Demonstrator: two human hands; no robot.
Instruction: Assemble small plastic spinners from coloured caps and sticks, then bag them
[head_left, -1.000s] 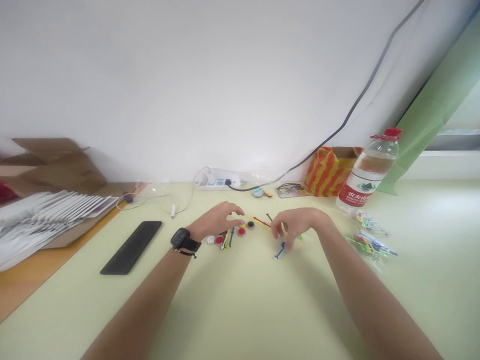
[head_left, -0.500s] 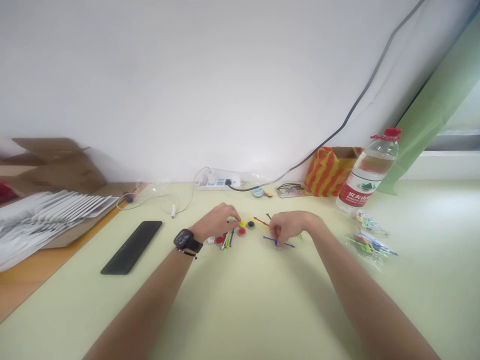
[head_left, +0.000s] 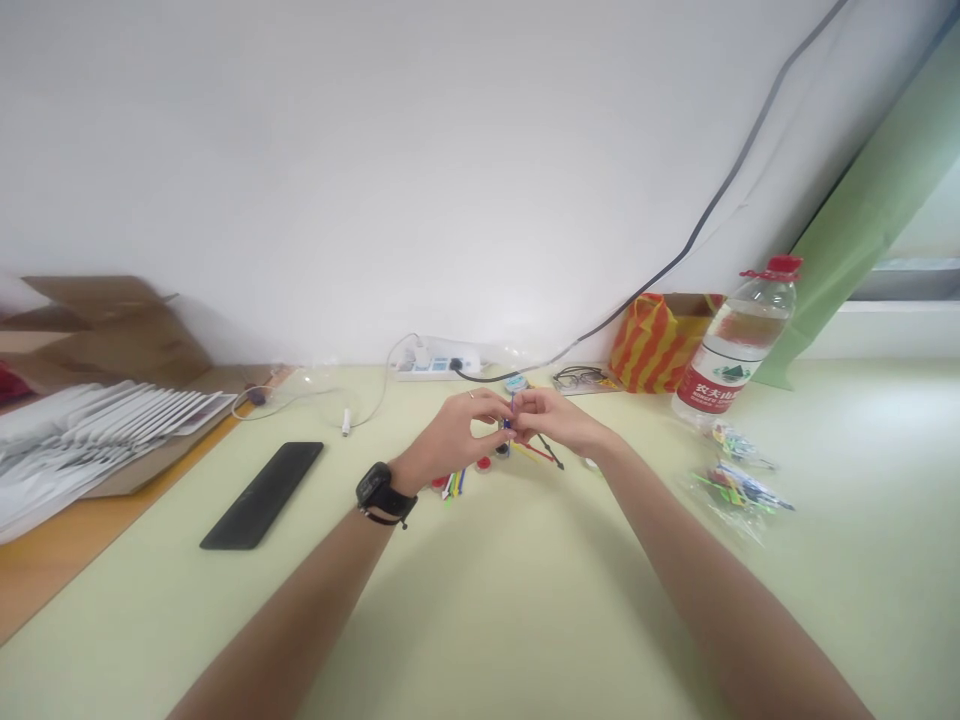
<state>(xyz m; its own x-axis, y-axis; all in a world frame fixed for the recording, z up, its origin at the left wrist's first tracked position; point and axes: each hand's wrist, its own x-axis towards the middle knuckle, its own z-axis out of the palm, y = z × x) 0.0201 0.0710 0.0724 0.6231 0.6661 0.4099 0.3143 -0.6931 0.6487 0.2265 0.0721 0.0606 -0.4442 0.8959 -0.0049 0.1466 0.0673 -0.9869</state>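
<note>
My left hand (head_left: 459, 435), with a black watch on the wrist, meets my right hand (head_left: 559, 418) above the middle of the table. Between their fingertips is a small blue plastic arrow (head_left: 507, 424), held upright and mostly hidden by the fingers. Both hands are closed in a pinch on it. Under and beside the hands lie a red disc (head_left: 484, 463), a dark disc (head_left: 502, 450), a red arrow (head_left: 538, 455) and a black arrow (head_left: 551, 452). Several coloured arrows (head_left: 454, 486) lie in a bunch below my left hand.
A black phone-like slab (head_left: 262, 496) lies on the left. White packets (head_left: 127, 430) and a cardboard box (head_left: 112, 325) stand beyond it. A power strip (head_left: 439, 363) rests by the wall. On the right are a water bottle (head_left: 739, 345), a striped bag (head_left: 652, 345) and bagged coloured pieces (head_left: 739, 490).
My right hand has lifted the blue arrow off the table and brought it left and away from me. My left hand has moved right to meet it, leaving the yellow piece.
</note>
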